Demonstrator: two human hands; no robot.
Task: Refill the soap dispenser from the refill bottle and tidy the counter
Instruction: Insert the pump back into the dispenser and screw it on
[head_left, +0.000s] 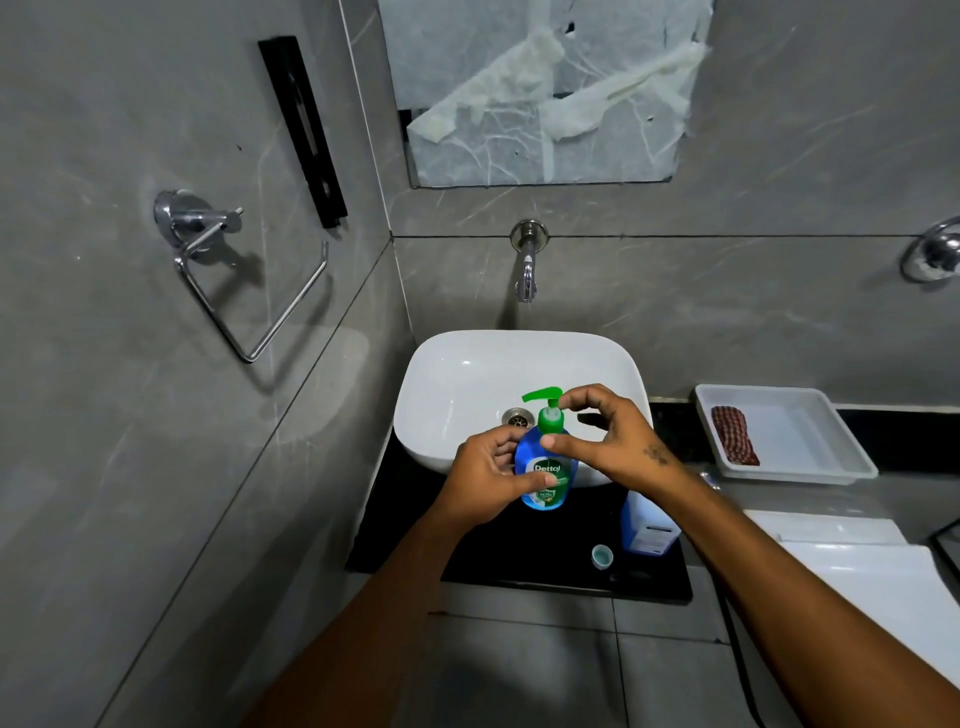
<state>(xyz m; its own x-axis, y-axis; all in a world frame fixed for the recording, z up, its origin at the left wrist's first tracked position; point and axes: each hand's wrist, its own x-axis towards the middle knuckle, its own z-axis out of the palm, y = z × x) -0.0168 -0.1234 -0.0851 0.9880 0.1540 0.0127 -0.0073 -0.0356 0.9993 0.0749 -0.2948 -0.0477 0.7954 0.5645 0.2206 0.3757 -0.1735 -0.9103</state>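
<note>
Holding soap dispenser (546, 470) upright over front rim of sink (457, 379): left hand (485, 480) grip wrapping its blue body, right hand (605, 434) grip pinching green pump collar. Refill bottle (647, 527) and small cap (602, 556) sitting on counter (519, 561) just beside.

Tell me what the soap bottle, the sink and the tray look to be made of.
Soap bottle: translucent blue plastic, glossy, with an opaque green plastic pump. Sink: white glazed ceramic, judging by its bright highlights. Tray: white, smooth, thin-walled, likely plastic.

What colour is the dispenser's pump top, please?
Green pump top, on the blue plastic soap dispenser, head view.
</note>
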